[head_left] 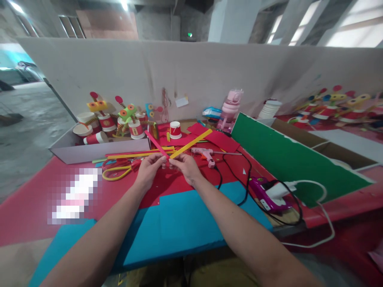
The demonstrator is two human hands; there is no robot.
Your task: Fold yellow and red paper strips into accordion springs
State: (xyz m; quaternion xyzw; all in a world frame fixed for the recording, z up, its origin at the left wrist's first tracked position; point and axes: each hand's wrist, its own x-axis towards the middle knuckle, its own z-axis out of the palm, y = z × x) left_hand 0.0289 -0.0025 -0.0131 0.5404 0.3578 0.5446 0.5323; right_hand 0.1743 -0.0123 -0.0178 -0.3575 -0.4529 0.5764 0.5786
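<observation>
Two paper strips meet at their ends between my hands, forming a V. Fingers of my left hand pinch the joined end near the red paper strip, which slants up to the left. My right hand pinches the same end by the yellow paper strip, which slants up to the right. The exact overlap is hidden by my fingertips. Left of my hands lie yellow-handled scissors. A pink glue gun rests just right of my right hand. Behind them, more red and yellow strips lie on the table.
A shallow box at back left holds paper-cup figures. One red-and-white cup stands behind my hands. A pink bottle, a green panel and a purple power strip with loose cables are to the right. Blue sheets cover the front edge.
</observation>
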